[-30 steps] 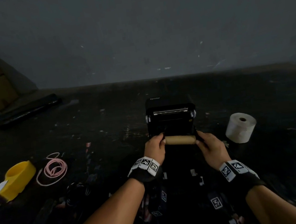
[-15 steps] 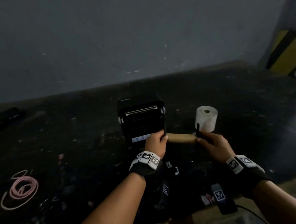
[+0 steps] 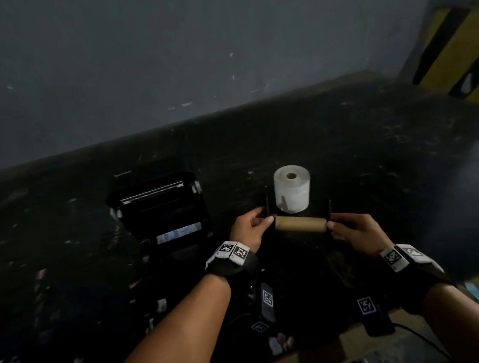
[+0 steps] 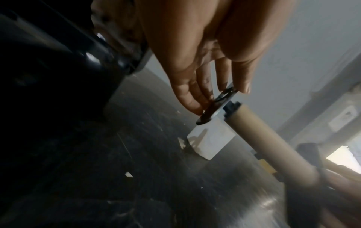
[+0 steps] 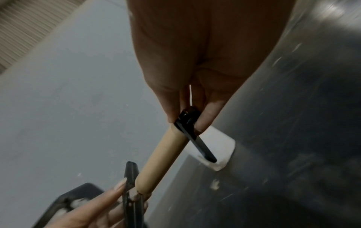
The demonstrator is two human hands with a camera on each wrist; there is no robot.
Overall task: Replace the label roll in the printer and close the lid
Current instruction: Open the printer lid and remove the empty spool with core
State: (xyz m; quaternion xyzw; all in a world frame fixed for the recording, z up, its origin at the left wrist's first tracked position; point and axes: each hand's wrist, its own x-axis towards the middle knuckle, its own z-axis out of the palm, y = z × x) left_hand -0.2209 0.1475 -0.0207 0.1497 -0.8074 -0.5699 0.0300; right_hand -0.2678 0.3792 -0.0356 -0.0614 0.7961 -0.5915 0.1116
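Observation:
The black label printer (image 3: 162, 214) stands with its lid raised, left of centre. I hold the empty brown cardboard core (image 3: 300, 224) level in the air to the printer's right, on a black spindle with a flat black guide at each end. My left hand (image 3: 250, 225) pinches the left guide (image 4: 218, 104). My right hand (image 3: 349, 229) pinches the right guide (image 5: 192, 131). The new white label roll (image 3: 292, 189) stands upright on the table just behind the core; the wrist views show it as well (image 4: 212, 139) (image 5: 218, 152).
The table (image 3: 382, 162) is dark and scuffed, with a grey wall behind. A yellow-and-black striped block (image 3: 466, 60) stands at the far right. Small tagged black devices (image 3: 267, 301) and a cable lie near the front edge.
Both hands lifted the cardboard core on its spindle out of the printer and carried it right, in front of the white roll. The head view swung right.

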